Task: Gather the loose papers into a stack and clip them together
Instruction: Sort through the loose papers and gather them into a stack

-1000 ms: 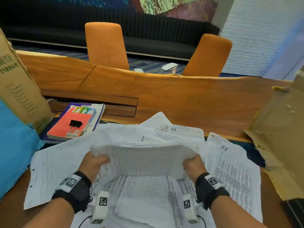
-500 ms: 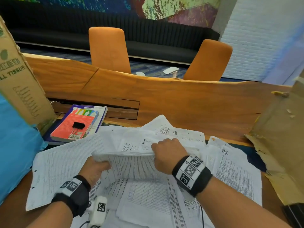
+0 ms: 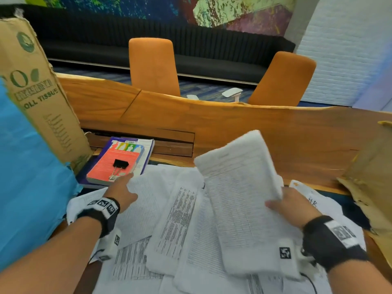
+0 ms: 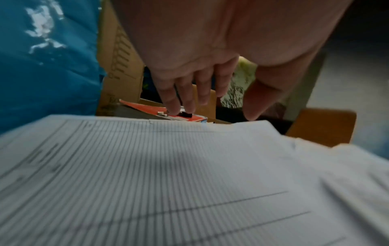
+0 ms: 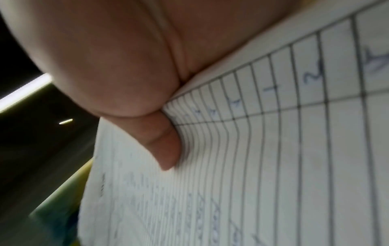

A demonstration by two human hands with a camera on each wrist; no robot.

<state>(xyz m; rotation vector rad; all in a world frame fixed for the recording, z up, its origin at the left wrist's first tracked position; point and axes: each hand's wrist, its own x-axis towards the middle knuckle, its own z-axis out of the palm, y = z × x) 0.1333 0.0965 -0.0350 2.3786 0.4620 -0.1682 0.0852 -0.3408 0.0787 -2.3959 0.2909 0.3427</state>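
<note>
My right hand grips a thick stack of printed papers by its right edge and holds it tilted above the table; the right wrist view shows the thumb pressed on the ruled top sheet. More loose sheets lie spread over the table below. A black binder clip lies on a red book at the left. My left hand stretches toward it with straight fingers, their tips at the clip's wire handles, nothing held.
The red book sits on a purple book. A cardboard box flap and blue plastic stand at the left, torn cardboard at the right. A wooden table stretches beyond the papers, with two orange chairs behind.
My left hand let go of the stack and reached left to the clip on the red book. My right hand shifted to the stack's right edge and lifted it, tilted, to the right.
</note>
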